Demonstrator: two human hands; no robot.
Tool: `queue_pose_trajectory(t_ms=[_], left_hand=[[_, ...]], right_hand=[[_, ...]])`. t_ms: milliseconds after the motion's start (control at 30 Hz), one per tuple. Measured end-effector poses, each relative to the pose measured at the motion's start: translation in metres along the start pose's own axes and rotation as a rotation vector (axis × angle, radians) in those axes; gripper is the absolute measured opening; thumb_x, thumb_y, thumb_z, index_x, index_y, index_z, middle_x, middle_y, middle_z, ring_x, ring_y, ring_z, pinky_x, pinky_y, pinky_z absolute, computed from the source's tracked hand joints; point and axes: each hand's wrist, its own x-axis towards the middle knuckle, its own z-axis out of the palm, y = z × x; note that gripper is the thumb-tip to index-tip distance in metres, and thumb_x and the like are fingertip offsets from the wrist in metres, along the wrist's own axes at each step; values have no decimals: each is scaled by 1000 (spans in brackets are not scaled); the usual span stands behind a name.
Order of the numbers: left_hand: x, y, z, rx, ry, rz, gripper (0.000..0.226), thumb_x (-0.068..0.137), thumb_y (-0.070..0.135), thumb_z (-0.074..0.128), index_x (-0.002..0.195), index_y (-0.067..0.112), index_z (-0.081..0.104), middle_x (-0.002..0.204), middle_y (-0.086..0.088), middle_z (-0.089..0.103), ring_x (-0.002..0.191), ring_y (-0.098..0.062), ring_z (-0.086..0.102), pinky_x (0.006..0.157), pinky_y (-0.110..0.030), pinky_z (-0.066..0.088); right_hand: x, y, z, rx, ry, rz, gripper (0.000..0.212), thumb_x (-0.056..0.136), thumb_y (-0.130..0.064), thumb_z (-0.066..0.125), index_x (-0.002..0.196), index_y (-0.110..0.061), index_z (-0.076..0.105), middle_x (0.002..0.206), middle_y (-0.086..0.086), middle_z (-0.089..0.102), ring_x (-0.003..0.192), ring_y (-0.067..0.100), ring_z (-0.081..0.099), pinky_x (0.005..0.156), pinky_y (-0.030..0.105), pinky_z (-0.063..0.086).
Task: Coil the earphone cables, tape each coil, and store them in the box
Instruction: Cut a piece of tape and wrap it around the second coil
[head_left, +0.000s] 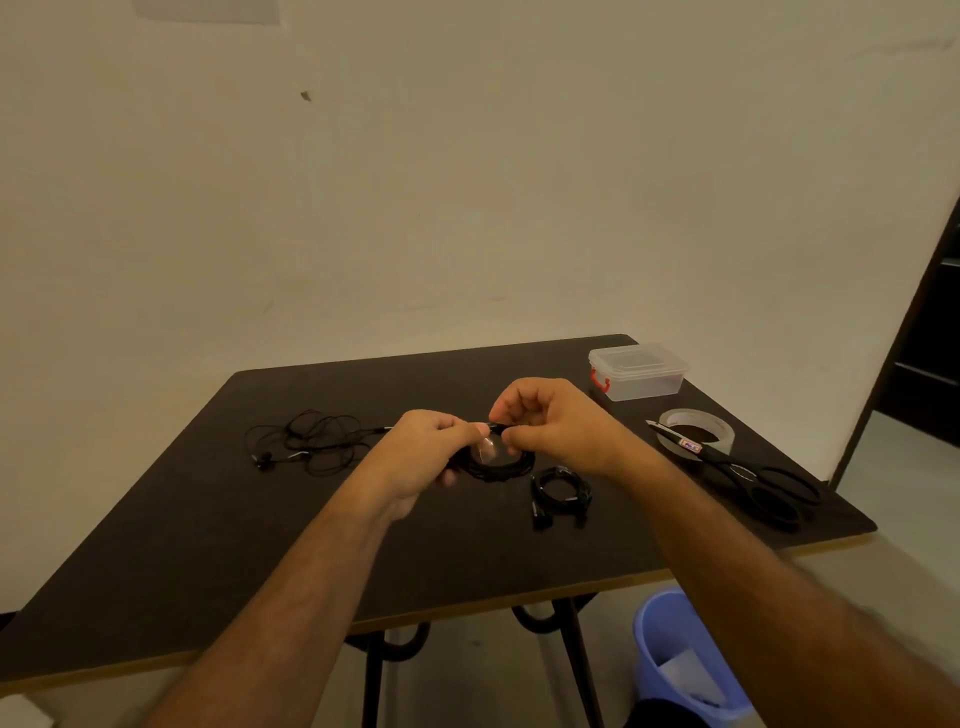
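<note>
Three earphone sets in view: one coil in my hands, one finished coil (561, 491) lying on the tabletop (208, 519) just beside my right wrist, one loose tangle (311, 439) well to the left.

Left hand (423, 449): fingers curled round the left side of the held coil (498, 465), thumb and forefinger pinching its top. Right hand (553, 423): fingers curled, pinching the cable at the top of the same coil. A short clear tape strip (487, 448) hangs between the two pinches, across the ring.

Step in hand, as I judge it: taping the second coil. Tape looks stuck at one end only; cannot tell how far it is wrapped.

Next move calls for folding the strip round the bundled strands and pressing it onto itself, while I keep the left pinch firm so the loops do not spring open.

Tape roll (696, 434) and scissors (748, 473) lie to the right, touching. Box (638, 373) sits at the far right corner, lid on; it needs opening before storing. Tangle remains to be coiled.
</note>
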Motion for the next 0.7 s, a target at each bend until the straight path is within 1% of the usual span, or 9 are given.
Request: queue_pose_trajectory(t_ms=[100, 200, 267, 333, 400, 533, 600, 700], left_hand=[[-1, 3, 2, -252, -1, -123, 19, 95, 20, 63, 92, 4, 74, 81, -5, 72, 55, -6, 50, 42, -14, 36], [-2, 5, 4, -423, -2, -223, 16, 92, 15, 65, 99, 2, 71, 78, -6, 71, 52, -5, 54, 38, -12, 36], [-3, 4, 4, -478, -15, -259, 17, 90, 16, 67, 101, 2, 70, 78, -6, 71, 53, -5, 55, 38, -11, 36], [-2, 2, 4, -506, -10, -288, 19, 89, 17, 68, 101, 3, 70, 79, -7, 71, 55, -6, 56, 38, -11, 37], [-2, 1, 4, -532, -1, -303, 18, 89, 17, 68, 100, 3, 70, 79, -7, 71, 55, -6, 55, 37, -11, 37], [-2, 3, 4, -516, 18, -278, 14, 89, 17, 69, 93, 4, 71, 75, -6, 69, 51, -5, 54, 36, -10, 37], [-2, 3, 4, -480, 26, -247, 14, 89, 18, 70, 91, 5, 71, 74, -5, 70, 53, -6, 56, 37, -11, 38], [-3, 3, 4, -394, 31, -206, 16, 89, 21, 70, 93, 6, 73, 79, -5, 72, 63, -7, 57, 39, -12, 39]], right_hand=[[-3, -2, 4, -64, 40, -39, 20, 86, -7, 69, 102, -19, 65, 97, 4, 70, 85, 16, 71, 82, 38, 60], [-4, -6, 8, -304, 51, -120, 20, 87, -21, 72, 103, -28, 62, 105, -9, 63, 92, 8, 64, 81, 34, 59], [-6, -10, 9, -480, 38, -190, 24, 86, -26, 72, 106, -32, 60, 109, -14, 57, 97, 4, 58, 84, 28, 55], [-7, -13, 10, -595, 35, -232, 27, 86, -29, 72, 109, -31, 59, 109, -17, 53, 99, 2, 54, 85, 24, 51], [-7, -14, 10, -661, 68, -260, 25, 86, -31, 71, 109, -29, 61, 107, -16, 55, 96, 2, 53, 84, 25, 50], [-4, -12, 10, -644, 77, -267, 10, 87, -33, 70, 94, -25, 70, 98, -11, 64, 90, 6, 59, 81, 32, 54], [-5, -12, 10, -586, 93, -234, 8, 88, -32, 69, 91, -25, 71, 95, -10, 65, 88, 6, 60, 80, 31, 55], [-7, -11, 9, -489, 145, -186, 3, 90, -27, 67, 90, -25, 70, 88, -13, 64, 82, 3, 61, 75, 27, 56]])
